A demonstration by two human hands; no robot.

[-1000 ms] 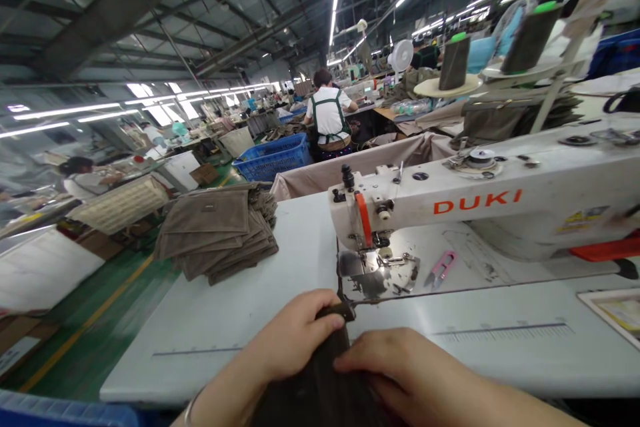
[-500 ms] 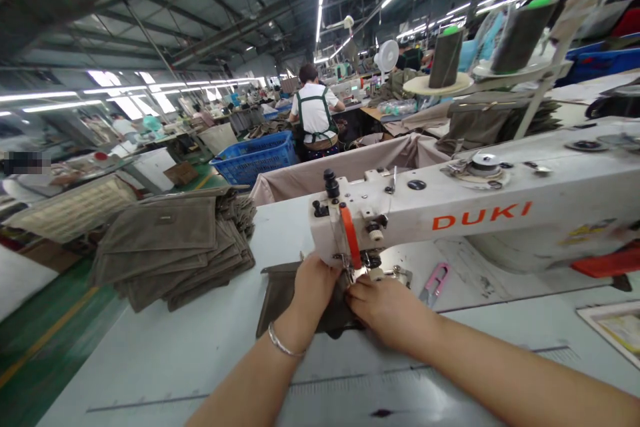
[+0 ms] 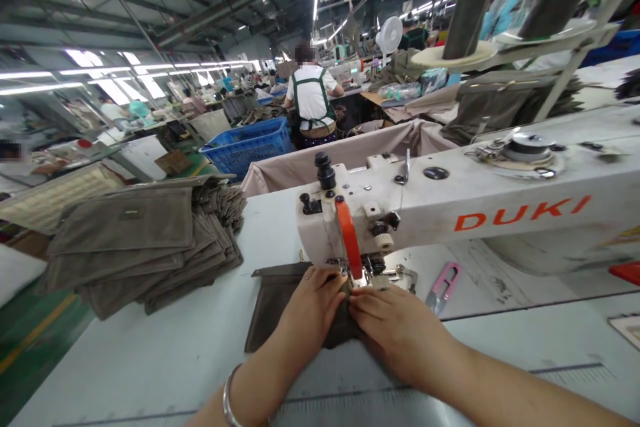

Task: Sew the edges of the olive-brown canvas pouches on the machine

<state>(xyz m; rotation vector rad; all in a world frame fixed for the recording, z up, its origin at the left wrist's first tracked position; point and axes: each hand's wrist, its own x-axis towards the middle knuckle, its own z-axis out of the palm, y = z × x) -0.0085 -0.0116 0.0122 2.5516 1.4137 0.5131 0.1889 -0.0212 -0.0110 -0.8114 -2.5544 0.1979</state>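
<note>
Under the needle area of a white sewing machine (image 3: 420, 187) lies a dark olive-brown fabric piece (image 3: 270, 307), flat on the pale table. My left hand (image 3: 313, 303) grips its fabric just left of the presser foot, fingers bent and close together. On the right side of the foot, my right hand (image 3: 393, 320) pinches the same cloth near its edge. Both sets of fingertips almost meet in front of the needle. The orange guard (image 3: 349, 237) hangs directly above them. Pink-handled thread snips (image 3: 444, 288) lie to the right of my right hand.
A stack of olive-brown fabric pieces (image 3: 125, 240) sits on the table's left. Behind the machine hangs a pinkish cloth-lined trough (image 3: 345, 153); a blue crate (image 3: 247, 147) stands beyond. Thread cones (image 3: 466, 20) rise at right. A person in a white shirt (image 3: 311, 97) works ahead.
My left hand has drawn back slightly from the needle toward me, its fingers now more visible. The fabric has shifted a little toward me. The view has moved closer to the machine.
</note>
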